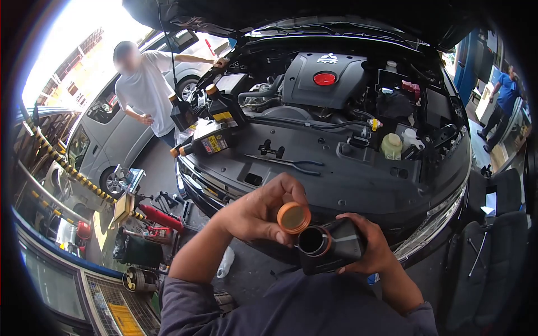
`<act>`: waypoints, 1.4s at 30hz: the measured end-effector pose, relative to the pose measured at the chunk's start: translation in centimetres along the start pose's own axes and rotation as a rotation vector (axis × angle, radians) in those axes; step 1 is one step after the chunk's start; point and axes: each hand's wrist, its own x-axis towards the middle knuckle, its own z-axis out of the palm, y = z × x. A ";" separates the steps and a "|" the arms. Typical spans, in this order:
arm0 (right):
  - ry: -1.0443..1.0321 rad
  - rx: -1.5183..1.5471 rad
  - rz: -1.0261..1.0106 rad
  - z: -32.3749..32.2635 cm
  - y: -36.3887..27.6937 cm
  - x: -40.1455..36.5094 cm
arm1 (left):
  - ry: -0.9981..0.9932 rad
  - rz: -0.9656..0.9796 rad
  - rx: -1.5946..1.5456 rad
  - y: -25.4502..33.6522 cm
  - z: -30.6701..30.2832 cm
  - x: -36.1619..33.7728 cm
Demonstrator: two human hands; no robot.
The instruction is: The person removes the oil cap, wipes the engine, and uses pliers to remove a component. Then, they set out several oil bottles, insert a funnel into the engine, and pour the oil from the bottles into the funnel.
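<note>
At lower centre, my left grip pinches the orange screw cap just up-left of the black plastic bottle's open mouth, my right grip wrapped around its side.

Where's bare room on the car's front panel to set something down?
Bare: black panel right of the pliers, beyond the held bottle and short of the pale reservoir. Crowded: around its left end, with black bottles.
</note>
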 end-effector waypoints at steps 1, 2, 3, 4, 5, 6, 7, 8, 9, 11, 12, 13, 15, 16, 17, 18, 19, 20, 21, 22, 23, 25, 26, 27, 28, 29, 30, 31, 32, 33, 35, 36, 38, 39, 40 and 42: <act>0.045 0.012 0.007 0.2 0.1 -0.2 | 0.123 0.078 0.092 -0.8 0.8 0.3; 0.090 -0.002 0.056 0.2 0.1 -0.3 | 0.238 0.150 -0.016 -1.9 1.7 0.7; 0.134 -0.016 0.108 0.3 0.0 -0.4 | 0.354 0.219 -0.129 -3.1 2.7 0.8; 0.179 -0.028 0.162 0.4 -0.1 -0.7 | 0.471 0.284 -0.246 -4.3 3.8 0.8; 0.233 -0.025 0.186 0.6 0.2 -0.9 | 0.489 0.331 -0.372 -5.6 4.7 0.7; 0.289 -0.025 0.209 0.6 0.8 -1.2 | 0.564 0.325 -0.327 -6.6 5.5 0.2; 0.343 -0.027 0.229 0.5 1.2 -1.3 | 0.639 0.323 -0.282 -7.5 6.1 -0.4; 0.391 0.067 0.274 0.2 1.2 -1.1 | 0.715 0.321 -0.237 -8.3 6.4 -0.9; 0.438 0.162 0.317 -0.1 1.1 -0.8 | 0.766 0.318 -0.118 -9.1 5.8 -1.7; 0.511 0.241 0.351 -1.0 0.9 0.0 | 0.868 0.305 0.123 -10.5 3.4 -4.2; 0.538 0.223 0.338 -1.8 0.7 0.8 | 0.894 0.288 0.176 -10.9 2.0 -5.4; 0.565 0.207 0.327 -2.5 0.7 1.6 | 0.921 0.267 0.228 -11.2 0.7 -6.9; 0.627 0.012 0.310 -4.2 1.7 3.0 | 0.979 0.228 0.394 -12.2 -1.8 -9.3; 0.656 -0.085 0.296 -5.1 2.4 4.2 | 1.008 0.218 0.512 -12.7 -3.3 -10.2; 0.663 -0.124 0.272 -5.9 2.9 5.8 | 1.037 0.207 0.630 -13.0 -4.5 -10.8; 0.671 -0.162 0.248 -6.6 3.4 7.8 | 1.030 0.196 0.669 -13.3 -5.4 -11.3; 0.679 -0.199 0.222 -7.3 3.9 9.8 | 1.022 0.187 0.710 -13.4 -6.4 -11.8; 0.682 -0.255 0.237 -8.2 4.7 11.7 | 1.015 0.180 0.752 -13.6 -7.7 -12.1; 0.686 -0.310 0.255 -8.9 5.5 13.5 | 0.974 0.179 0.866 -13.8 -9.1 -12.5; 0.690 -0.365 0.272 -9.4 6.4 15.4 | 0.932 0.188 0.890 -13.8 -10.2 -12.7; 0.699 -0.433 0.269 -9.9 7.2 17.5 | 0.891 0.200 0.913 -13.7 -11.1 -12.5; 0.689 -0.539 0.292 -11.0 9.3 21.2 | 0.835 0.239 0.956 -14.6 -12.7 -12.4; 0.683 -0.592 0.307 -11.5 10.4 22.8 | 0.835 0.242 0.926 -14.8 -13.2 -12.3; 0.686 -0.608 0.326 -12.0 11.6 24.3 | 0.833 0.243 0.894 -14.6 -13.4 -12.3; 0.698 -0.660 0.362 -12.5 13.2 25.6 | 0.833 0.244 0.861 -14.3 -13.4 -12.2; 0.711 -0.713 0.400 -13.0 14.8 26.7 | 0.845 0.229 0.862 -14.1 -13.5 -12.2; 0.725 -0.766 0.435 -12.8 14.9 28.2 | 0.838 0.227 0.829 -14.0 -13.6 -12.3; 0.722 -0.729 0.503 -12.5 14.8 29.4 | 0.831 0.226 0.797 -14.0 -13.7 -12.3; 0.728 -0.729 0.517 -12.6 15.6 30.3 | 0.822 0.225 0.765 -14.0 -13.7 -12.4; 0.736 -0.730 0.529 -12.9 16.7 31.3 | 0.820 0.236 0.755 -14.2 -13.7 -12.2; 0.736 -0.750 0.570 -13.0 17.6 32.8 | 0.755 0.254 0.723 -14.3 -14.0 -12.4; 0.710 -0.751 0.585 -13.4 18.0 33.4 | 0.721 0.263 0.710 -14.4 -14.1 -12.5; 0.654 -0.748 0.618 -14.1 19.1 34.4 | 0.716 0.312 0.582 -14.2 -13.9 -12.2; 0.705 -0.824 0.610 -13.3 18.8 35.0 | 0.691 0.370 0.537 -13.6 -14.0 -11.6; 0.699 -0.816 0.615 -13.5 19.1 35.2 | 0.665 0.426 0.489 -13.2 -14.0 -11.0; 0.684 -0.800 0.621 -14.3 20.1 35.8 | 0.665 0.448 0.439 -12.9 -14.0 -10.6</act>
